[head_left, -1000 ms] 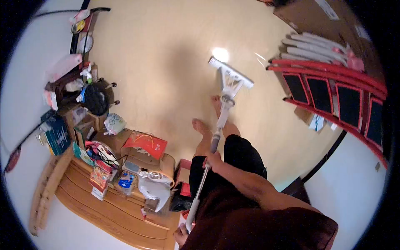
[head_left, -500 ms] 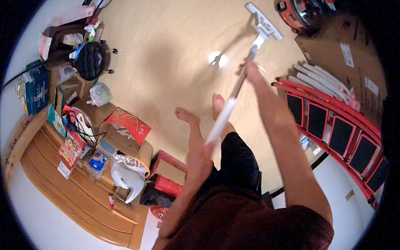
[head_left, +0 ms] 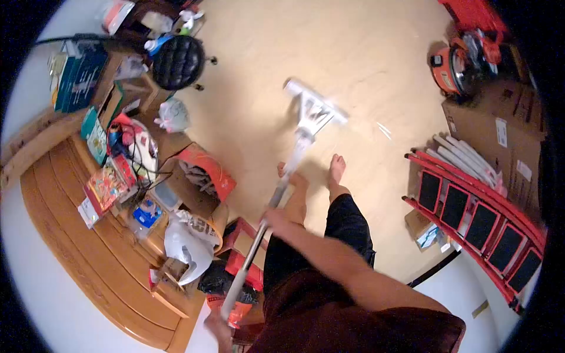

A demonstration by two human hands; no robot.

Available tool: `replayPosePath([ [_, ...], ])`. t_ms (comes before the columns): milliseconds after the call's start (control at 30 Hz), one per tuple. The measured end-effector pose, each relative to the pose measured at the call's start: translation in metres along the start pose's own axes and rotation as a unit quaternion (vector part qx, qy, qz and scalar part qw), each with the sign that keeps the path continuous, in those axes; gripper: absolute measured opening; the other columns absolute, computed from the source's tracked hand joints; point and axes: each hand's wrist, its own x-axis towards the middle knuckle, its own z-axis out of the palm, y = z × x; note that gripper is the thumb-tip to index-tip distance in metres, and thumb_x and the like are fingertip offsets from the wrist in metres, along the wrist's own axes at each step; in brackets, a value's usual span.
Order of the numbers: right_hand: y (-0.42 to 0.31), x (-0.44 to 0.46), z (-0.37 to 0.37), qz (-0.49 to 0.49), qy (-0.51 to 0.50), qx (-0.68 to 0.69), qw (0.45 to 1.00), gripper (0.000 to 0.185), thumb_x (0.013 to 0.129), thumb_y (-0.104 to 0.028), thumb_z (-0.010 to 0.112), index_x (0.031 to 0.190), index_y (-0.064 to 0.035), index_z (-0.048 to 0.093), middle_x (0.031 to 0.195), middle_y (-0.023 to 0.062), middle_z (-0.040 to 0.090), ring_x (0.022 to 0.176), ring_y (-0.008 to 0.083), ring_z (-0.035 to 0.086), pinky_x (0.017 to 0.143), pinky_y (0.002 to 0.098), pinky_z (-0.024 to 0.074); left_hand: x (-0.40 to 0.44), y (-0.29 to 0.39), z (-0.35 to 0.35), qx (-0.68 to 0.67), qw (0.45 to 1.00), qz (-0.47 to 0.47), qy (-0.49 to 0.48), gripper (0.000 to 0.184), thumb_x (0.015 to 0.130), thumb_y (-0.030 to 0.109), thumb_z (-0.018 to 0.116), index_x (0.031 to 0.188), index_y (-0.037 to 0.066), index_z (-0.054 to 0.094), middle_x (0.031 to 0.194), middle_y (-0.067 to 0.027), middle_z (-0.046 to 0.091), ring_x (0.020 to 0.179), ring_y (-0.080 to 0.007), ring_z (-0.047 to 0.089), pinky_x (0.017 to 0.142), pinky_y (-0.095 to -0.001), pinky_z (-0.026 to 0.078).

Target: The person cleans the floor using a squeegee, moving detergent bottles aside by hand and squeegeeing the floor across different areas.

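A long-handled mop with a wide white head slants across the view, from low left up to the middle of the floor. My right hand is closed around the middle of its metal handle. Down by the end of the pole, my left hand is wrapped round the grip, partly at the edge of the picture. The mop head is above my bare feet, with a shadow beside it; whether it touches the floor I cannot tell.
A wooden bench with bags and boxes runs along the left, near a black tufted stool. On the right stand a red stepladder, a large cardboard box and an orange round machine. The floor is pale.
The mop has been drawn back toward me and swung left, its head now nearer my feet. Both hands have moved down and left with it. My view has shifted too.
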Motion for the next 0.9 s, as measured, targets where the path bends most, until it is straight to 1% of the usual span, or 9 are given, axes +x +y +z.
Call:
replayPosePath([
  [67,-0.076,0.003,-0.058,-0.116,-0.013,-0.228,0.967,0.018,0.087,-0.021,0.053,0.089,-0.0032,0.056,0.06,0.0123,0.057,0.059,0.0255,0.062,0.05,0.0404,0.0486,0.035,0.018,0.046,0.16,0.981,0.095,-0.059,0.025,0.091,0.026,0.05,0.078,0.006,0.058,0.062,-0.0107,0.058,0.055,-0.025,0.058,0.05,-0.0398,0.044],
  [100,-0.118,0.008,-0.085,-0.126,0.014,-0.253,0.959,0.018,0.088,-0.021,0.051,0.088,-0.004,0.057,0.06,0.0117,0.056,0.06,0.0253,0.062,0.051,0.0398,0.0483,0.042,0.09,0.049,-0.062,0.986,0.042,-0.151,0.026,0.091,0.024,0.048,0.083,0.004,0.062,0.065,-0.0125,0.06,0.061,-0.0208,0.059,0.055,-0.0366,0.045],
  [167,-0.181,0.038,-0.131,-0.21,0.129,0.194,0.949,0.034,0.092,-0.035,0.043,0.076,-0.0076,0.056,0.058,0.0099,0.054,0.057,0.0205,0.058,0.048,0.0361,0.0462,0.063,0.188,0.072,-0.107,0.965,0.144,-0.19,0.028,0.092,0.022,0.045,0.093,-0.001,0.061,0.071,-0.0177,0.061,0.066,-0.0257,0.06,0.061,-0.0393,0.045],
  [333,-0.336,0.11,-0.235,-0.242,0.262,0.166,0.919,0.039,0.092,-0.036,0.051,0.089,0.0026,0.046,0.068,0.0105,0.052,0.058,0.023,0.06,0.049,0.0363,0.0532,0.092,0.375,0.06,-0.196,0.906,0.311,-0.209,0.032,0.093,0.031,0.046,0.097,0.002,0.059,0.087,-0.0235,0.063,0.082,-0.0422,0.061,0.072,-0.0488,0.047],
  [467,-0.296,0.131,-0.184,-0.267,0.124,0.149,0.944,0.026,0.091,-0.029,0.053,0.09,-0.003,0.049,0.066,0.0095,0.052,0.063,0.0226,0.06,0.054,0.0371,0.0554,0.129,0.326,0.051,-0.17,0.918,0.318,-0.162,0.024,0.089,0.023,0.05,0.097,0.003,0.061,0.08,-0.0183,0.064,0.076,-0.0396,0.062,0.068,-0.0442,0.049],
  [633,-0.143,0.067,0.0,-0.196,-0.094,-0.146,0.965,0.016,0.083,-0.017,0.057,0.088,-0.0018,0.053,0.072,0.0118,0.057,0.058,0.0238,0.059,0.055,0.0382,0.0534,0.112,0.116,-0.016,-0.313,0.937,-0.135,-0.078,0.022,0.088,0.021,0.058,0.081,0.001,0.064,0.065,-0.0017,0.055,0.06,-0.0097,0.05,0.052,-0.0273,0.041],
  [767,-0.077,0.004,0.108,0.184,-0.073,0.222,0.955,0.009,0.073,0.002,0.059,0.077,0.0024,0.052,0.07,0.0164,0.057,0.057,0.0289,0.06,0.052,0.0468,0.0559,0.055,0.08,-0.092,-0.241,0.95,-0.198,0.029,0.035,0.089,0.033,0.055,0.077,0.0,0.058,0.066,-0.0036,0.05,0.058,-0.0124,0.046,0.048,-0.0301,0.036],
  [833,-0.107,-0.015,0.119,0.194,-0.011,0.133,0.972,0.007,0.08,-0.006,0.053,0.078,-0.0003,0.055,0.066,0.013,0.056,0.066,0.027,0.062,0.055,0.0428,0.055,0.05,0.089,-0.09,-0.224,0.953,-0.185,0.088,0.044,0.092,0.042,0.051,0.089,-0.002,0.057,0.077,-0.0112,0.054,0.061,-0.0167,0.048,0.05,-0.0311,0.039],
  [900,-0.151,-0.004,0.088,-0.027,-0.113,-0.142,0.983,0.014,0.083,-0.012,0.049,0.082,-0.0073,0.062,0.064,0.0079,0.055,0.06,0.0215,0.06,0.052,0.0356,0.0494,0.058,0.082,-0.065,-0.274,0.944,-0.135,0.124,0.039,0.091,0.036,0.053,0.081,-0.001,0.056,0.071,-0.0078,0.05,0.059,-0.0153,0.046,0.049,-0.031,0.035],
])
